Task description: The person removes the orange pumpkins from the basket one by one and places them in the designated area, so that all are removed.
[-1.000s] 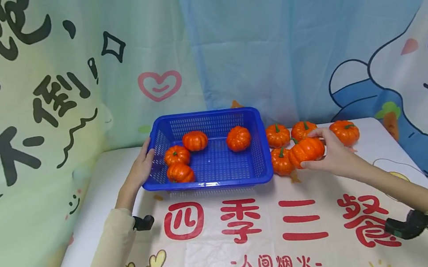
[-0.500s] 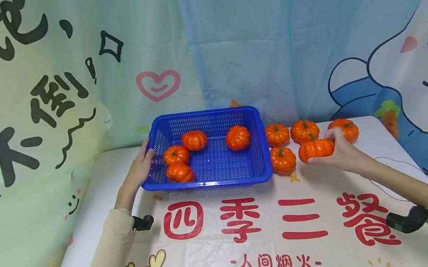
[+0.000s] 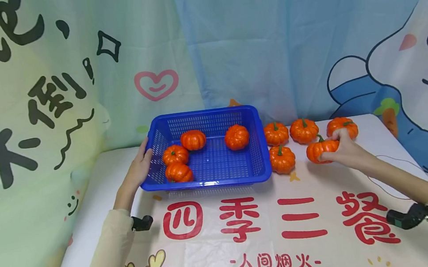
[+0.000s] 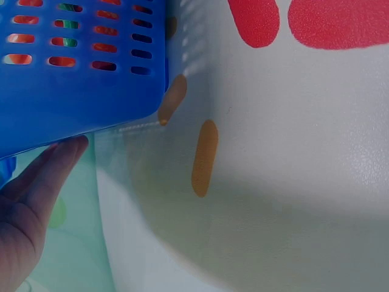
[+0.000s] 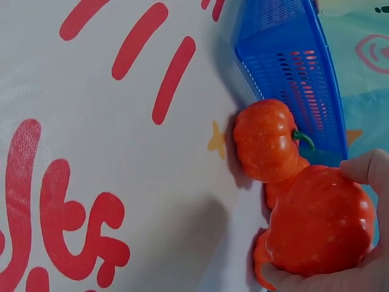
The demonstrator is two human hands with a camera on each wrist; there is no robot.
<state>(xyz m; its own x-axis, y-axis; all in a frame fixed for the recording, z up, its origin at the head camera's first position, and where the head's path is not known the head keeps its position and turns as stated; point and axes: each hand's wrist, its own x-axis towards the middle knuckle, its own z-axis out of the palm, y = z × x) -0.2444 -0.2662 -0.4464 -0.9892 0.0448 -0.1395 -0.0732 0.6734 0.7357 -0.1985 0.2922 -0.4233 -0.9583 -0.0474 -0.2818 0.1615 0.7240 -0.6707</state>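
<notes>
My right hand [image 3: 346, 150] grips a small orange pumpkin [image 3: 322, 151] with a green stem, thumb on the near side and fingers at the back. In the right wrist view this pumpkin [image 5: 322, 222] fills much of the lower right. My left hand [image 3: 139, 167] rests with fairly straight fingers against the left end of a blue plastic basket [image 3: 208, 184]; the left wrist view shows the fingertips [image 4: 76, 146] at the basket's lower edge. Several pumpkins lie in the basket, three toward its left side and one pumpkin [image 3: 236, 137] at the right.
Right of the basket stand more pumpkins: one pumpkin [image 3: 282, 159] in front, and a back row of a pumpkin [image 3: 276, 134], another pumpkin [image 3: 304, 131] and a third pumpkin [image 3: 342, 126], partly behind my right hand. A printed curtain [image 3: 241, 59] hangs behind the table. A thin cord [image 3: 389, 192] lies at right.
My right hand has carried its pumpkin to the right, away from the front pumpkin beside the basket, then lower toward the table. The left hand and basket have stayed in place.
</notes>
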